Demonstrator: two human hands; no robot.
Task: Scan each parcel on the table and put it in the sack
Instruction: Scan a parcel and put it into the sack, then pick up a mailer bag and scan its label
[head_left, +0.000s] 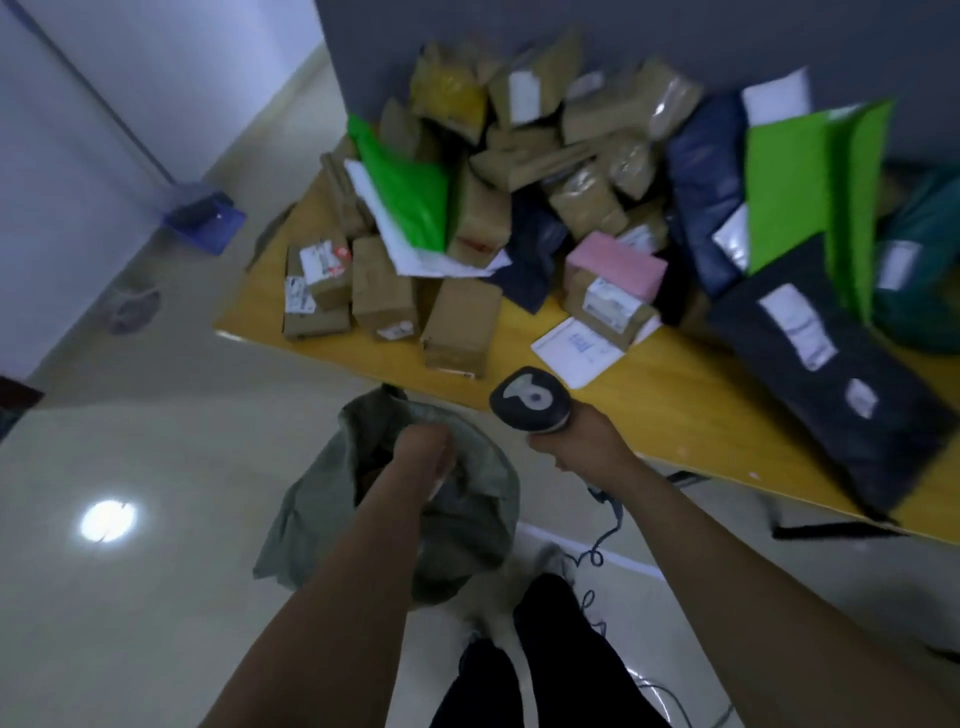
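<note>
Yellow table (649, 400) | grey-green sack (467, 535) (crumpled, open) | left hand (423, 449) grip unclear | right hand (576, 441) grips scanner (527, 397)

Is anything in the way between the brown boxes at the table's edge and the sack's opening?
Nothing fixed is visible. Only the left hand is at the mouth of the sack; the right hand holds the scanner beside that path.

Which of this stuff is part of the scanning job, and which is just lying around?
Job: scanner, sack, parcels, table.
Lying about: blue dustpan, wire basket, both on the floor.
</note>
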